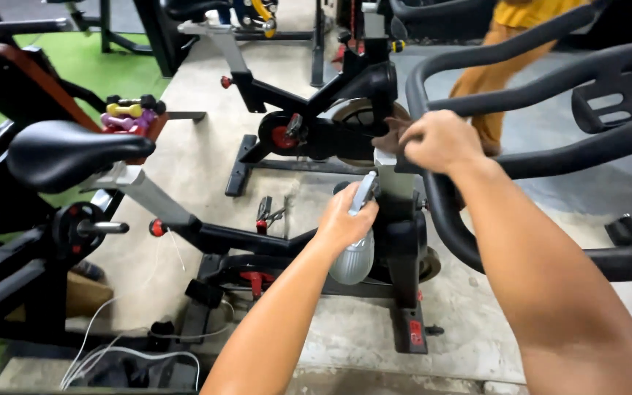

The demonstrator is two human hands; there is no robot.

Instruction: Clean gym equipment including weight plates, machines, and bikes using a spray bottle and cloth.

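We see a pale concrete floor point(199, 157) with a green mat point(104, 69) at upper left, a second exercise bike point(309, 121) behind, small dumbbells point(129, 113), and white cables point(111, 351) below.

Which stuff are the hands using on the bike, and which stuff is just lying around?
In use:
left hand holding spray bottle
right hand pressing cloth on handlebar

Lying about:
dumbbells
pliers on floor
white cable
second bike

We saw a small red rectangular label point(415, 333) low on the near bike's black upright. We found no packages, signs or screens.
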